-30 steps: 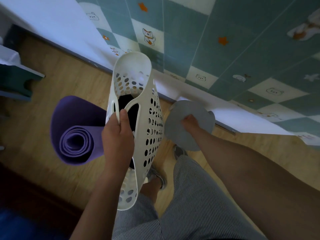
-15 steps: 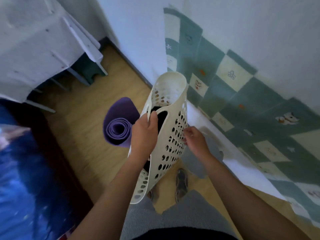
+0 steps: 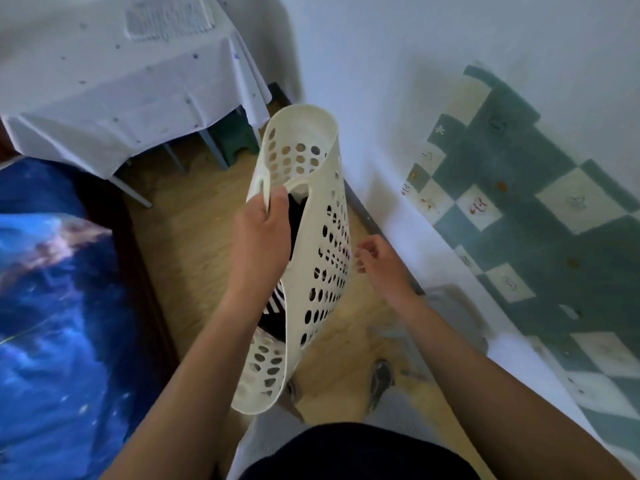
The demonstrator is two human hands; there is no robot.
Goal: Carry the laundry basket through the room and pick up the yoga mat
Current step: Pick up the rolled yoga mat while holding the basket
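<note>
One hand alone is carrying the laundry basket (image 3: 311, 244): the left hand (image 3: 261, 237) is gripping the cut-out handle at the rim, its fingers (image 3: 277, 202) clamped through the slot, so the basket is hanging on its side near the middle of the view, its open mouth facing toward 9 o'clock. Perforated white plastic like this is probably light and fairly stiff, though the thin wall looks as if it is flexing a little under its own hang. Dark clothing with a striped piece (image 3: 273, 306) is lying inside and is likely adding little weight, but it could slide out while the basket is tipped this way. The handle slot looks like the sound place to hold; the smooth holed wall would give a poorer grip.

At 3 o'clock of the basket, the right hand (image 3: 381, 265) is hovering just beside the wall, fingers apart and loosely curled, holding nothing. The yoga mat is not showing anywhere in this view. At 11 o'clock a cloth-covered bench (image 3: 114, 84) is standing; at 8 o'clock a blue bed (image 3: 52, 306) is lying beside the wooden floor (image 3: 187, 237).
</note>
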